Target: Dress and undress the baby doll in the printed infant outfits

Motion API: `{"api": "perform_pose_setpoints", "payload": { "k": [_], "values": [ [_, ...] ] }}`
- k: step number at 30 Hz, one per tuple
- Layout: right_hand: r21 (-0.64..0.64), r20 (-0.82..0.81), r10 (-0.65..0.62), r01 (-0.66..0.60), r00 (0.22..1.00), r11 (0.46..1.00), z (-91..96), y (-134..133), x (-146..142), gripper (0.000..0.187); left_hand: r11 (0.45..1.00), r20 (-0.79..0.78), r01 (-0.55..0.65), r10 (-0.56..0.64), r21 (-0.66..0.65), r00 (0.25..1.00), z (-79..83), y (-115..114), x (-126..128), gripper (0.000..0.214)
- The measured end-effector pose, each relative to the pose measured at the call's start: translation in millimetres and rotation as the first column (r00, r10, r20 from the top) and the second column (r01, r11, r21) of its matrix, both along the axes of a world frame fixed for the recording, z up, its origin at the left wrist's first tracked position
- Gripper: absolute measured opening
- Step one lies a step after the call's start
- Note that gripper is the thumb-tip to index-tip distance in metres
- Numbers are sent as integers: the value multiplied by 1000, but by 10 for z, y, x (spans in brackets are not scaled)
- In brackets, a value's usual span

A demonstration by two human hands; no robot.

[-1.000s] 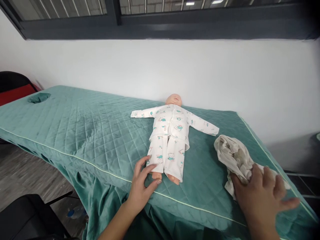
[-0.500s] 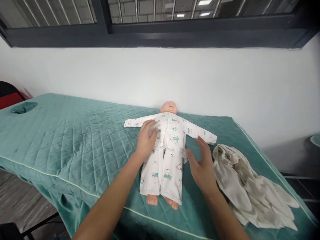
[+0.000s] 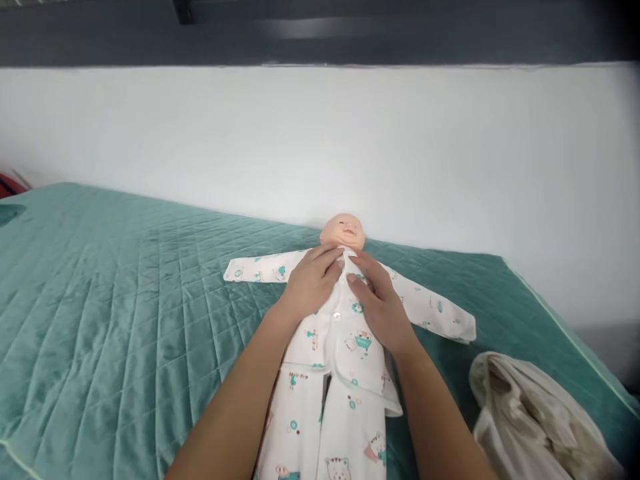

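A baby doll (image 3: 344,230) lies on its back, head towards the wall, in a white printed shirt (image 3: 345,347) and matching trousers (image 3: 350,427). The shirt's front edges meet down the middle, with a small button (image 3: 337,316) showing below my hands. On the upper chest, left of the front edge, rests my left hand (image 3: 315,280), fingers stretched out towards the collar. Opposite it, my right hand (image 3: 383,303) touches the other side of the shirt front, thumb and fingers apart. Both sleeves spread out sideways. The doll's feet are out of view.
A green quilted cover (image 3: 150,320) spreads under the doll. A crumpled off-white cloth (image 3: 540,420) lies at the lower right. Behind the bed stands a white wall (image 3: 320,147) below a dark window frame (image 3: 320,37). Something red (image 3: 10,185) shows at the far left.
Both hands have moved from the sides of the doll's body up and inward onto the upper chest of the shirt. The view has come closer, so the feet have left it.
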State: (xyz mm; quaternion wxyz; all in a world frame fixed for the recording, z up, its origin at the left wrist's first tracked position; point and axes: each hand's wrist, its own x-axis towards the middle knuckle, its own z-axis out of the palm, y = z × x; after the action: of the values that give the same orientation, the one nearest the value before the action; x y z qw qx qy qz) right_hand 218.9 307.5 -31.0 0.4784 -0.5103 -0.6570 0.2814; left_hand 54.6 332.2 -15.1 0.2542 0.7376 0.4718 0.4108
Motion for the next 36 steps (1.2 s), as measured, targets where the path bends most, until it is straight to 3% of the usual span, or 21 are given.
{"api": "perform_pose_setpoints", "payload": {
  "k": [15,36],
  "values": [
    [-42,28,-1,2,1000,999,26,-10,-11,42,997,14,3,-2,-79,1000,37,-13,0,39],
    [-50,78,12,-8,997,999,77,-38,6,43,997,-19,29,-30,-75,999,62,-19,-3,40]
  ]
}}
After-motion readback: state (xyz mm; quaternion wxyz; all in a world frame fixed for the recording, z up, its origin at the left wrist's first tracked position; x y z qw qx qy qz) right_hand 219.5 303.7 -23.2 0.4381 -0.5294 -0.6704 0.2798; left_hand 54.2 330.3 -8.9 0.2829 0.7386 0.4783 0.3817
